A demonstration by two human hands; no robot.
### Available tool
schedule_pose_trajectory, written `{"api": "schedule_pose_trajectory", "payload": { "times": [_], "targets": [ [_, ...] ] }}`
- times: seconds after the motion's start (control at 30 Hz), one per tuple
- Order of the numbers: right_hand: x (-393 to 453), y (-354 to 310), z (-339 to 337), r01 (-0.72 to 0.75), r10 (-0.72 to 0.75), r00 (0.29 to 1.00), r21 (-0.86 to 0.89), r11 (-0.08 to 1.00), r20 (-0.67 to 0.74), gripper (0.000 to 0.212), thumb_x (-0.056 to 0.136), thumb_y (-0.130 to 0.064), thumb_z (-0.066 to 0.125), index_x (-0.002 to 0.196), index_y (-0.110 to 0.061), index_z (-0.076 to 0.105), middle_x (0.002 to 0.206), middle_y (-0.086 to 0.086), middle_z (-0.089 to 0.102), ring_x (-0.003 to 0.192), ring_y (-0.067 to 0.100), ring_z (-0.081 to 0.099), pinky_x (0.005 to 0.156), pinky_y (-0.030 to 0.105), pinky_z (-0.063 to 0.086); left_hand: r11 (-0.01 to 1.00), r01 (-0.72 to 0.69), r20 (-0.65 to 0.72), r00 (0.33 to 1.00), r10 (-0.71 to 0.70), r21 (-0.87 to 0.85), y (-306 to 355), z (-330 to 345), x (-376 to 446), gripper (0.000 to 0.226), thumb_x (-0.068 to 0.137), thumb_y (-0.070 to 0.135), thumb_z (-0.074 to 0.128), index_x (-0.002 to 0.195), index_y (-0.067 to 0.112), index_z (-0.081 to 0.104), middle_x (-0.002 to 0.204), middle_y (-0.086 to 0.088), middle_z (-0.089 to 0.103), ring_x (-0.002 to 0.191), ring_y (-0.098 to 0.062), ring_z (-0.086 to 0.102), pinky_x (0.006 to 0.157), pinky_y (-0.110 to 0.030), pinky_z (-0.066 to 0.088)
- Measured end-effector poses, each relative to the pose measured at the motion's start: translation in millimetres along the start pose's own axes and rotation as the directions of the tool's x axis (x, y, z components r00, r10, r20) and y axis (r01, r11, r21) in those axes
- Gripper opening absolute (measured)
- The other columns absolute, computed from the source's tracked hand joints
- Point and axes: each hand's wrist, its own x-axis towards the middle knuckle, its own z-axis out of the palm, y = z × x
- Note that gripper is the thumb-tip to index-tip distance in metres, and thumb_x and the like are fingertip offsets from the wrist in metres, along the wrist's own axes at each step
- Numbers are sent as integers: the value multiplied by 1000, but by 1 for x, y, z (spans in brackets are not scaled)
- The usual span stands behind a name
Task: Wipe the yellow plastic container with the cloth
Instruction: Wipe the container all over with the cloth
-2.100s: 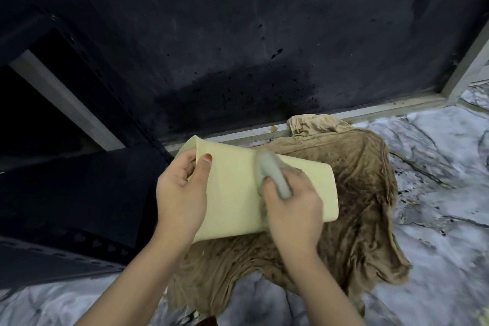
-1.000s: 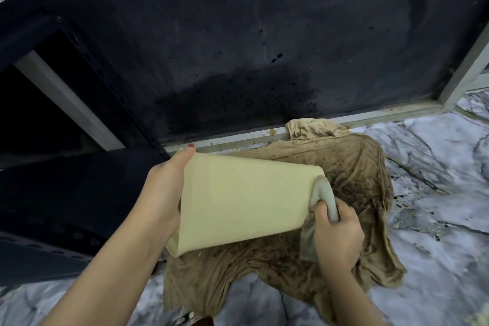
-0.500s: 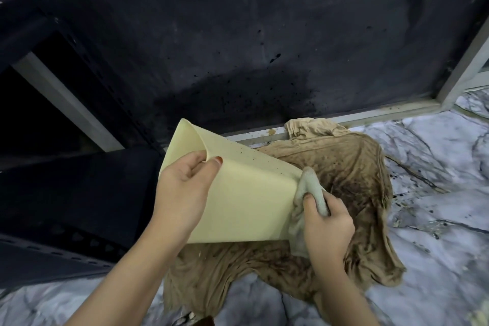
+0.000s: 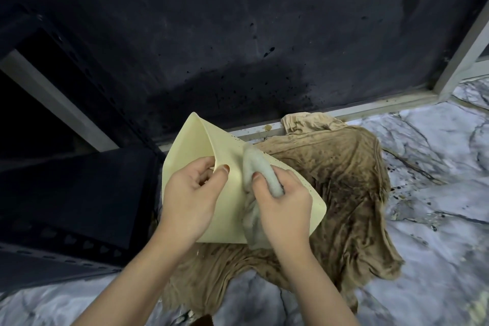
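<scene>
The pale yellow plastic container (image 4: 232,174), a smooth tapered tub lying on its side, was held in the air just above a crumpled, stained brown cloth (image 4: 344,193) spread over the white-and-grey marbled floor (image 4: 436,193). Its wider end pointed up and to the left, toward the dark wall, and its narrower end pointed down and to the right. The left hand (image 4: 189,198) gripped the container near its upper ridge, thumb on the near face and fingers curled over the edge, so the hand covered much of the container's left side. The right hand (image 4: 283,206) was clenched around a small, bunched grey-white wiping cloth (image 4: 260,174) and pressed it against the container's near face, close to the ridge; the loose tail of that cloth hung below the palm and hid part of the container's lower edge. A row of small dark specks ran along the container's upper right rim. Behind the hands rose a dark, nearly black wall panel (image 4: 238,34) spotted with black splashes, with 1 pale metal frame strip (image 4: 344,114) running along its base and another slanting up at the right edge. To the left lay a dark recessed area crossed by a pale diagonal bar (image 4: 53,98). Black flecks were scattered on the marbled floor to the right of the brown cloth.
</scene>
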Motion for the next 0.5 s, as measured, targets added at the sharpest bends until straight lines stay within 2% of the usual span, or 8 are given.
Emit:
{"api": "schedule_pose_trajectory", "payload": {
  "times": [0.07,0.17,0.27,0.37,0.43,0.5],
  "targets": [
    [11,15,-11,-94,94,995,3,996,-31,19,76,-27,59,58,-23,60,63,-3,60,61,12,53,59,29,43,1000,7,-12,1000,-7,-5,-2,-1,0,16,88,21,58,80,15,71,77,-32,59,68,-24,50,66,-34,40],
    [28,42,-34,-243,239,968,-57,968,-75,22,78,-20,63,56,-17,60,53,-2,56,55,13,50,56,28,41,1000,-2,-21,1000,2,-7,-4,-3,-1,16,89,20,58,80,20,71,87,-33,63,72,-27,56,71,-36,45],
    [37,73,-55,-363,352,930,-126,923,-105,21,78,-21,63,58,-15,60,53,0,54,57,16,50,54,29,39,1000,-7,-22,1000,6,-26,-5,-2,-2,17,89,19,58,85,27,72,88,-20,72,81,-32,68,81,-44,53],
    [38,99,-72,-461,439,883,-139,876,-164,22,80,-20,62,59,-15,59,55,3,52,57,20,50,53,30,37,999,-7,-8,1000,7,-35,-5,0,-3,18,88,18,58,90,29,72,83,2,77,83,-19,71,77,-32,55],
    [35,108,-76,-492,464,864,-129,861,-193,23,82,-19,61,60,-13,59,55,4,50,55,20,48,52,30,36,999,3,0,1000,-3,-43,-5,0,-3,19,88,17,58,89,31,72,82,7,77,80,-13,71,72,-24,55],
    [32,107,-73,-489,458,864,-128,863,-207,20,82,-19,60,63,-12,60,57,5,52,56,20,48,52,30,36,999,3,-12,1000,-4,-35,-5,-1,-3,19,88,17,58,88,31,71,81,9,76,78,-11,71,70,-21,54]
  ]
}}
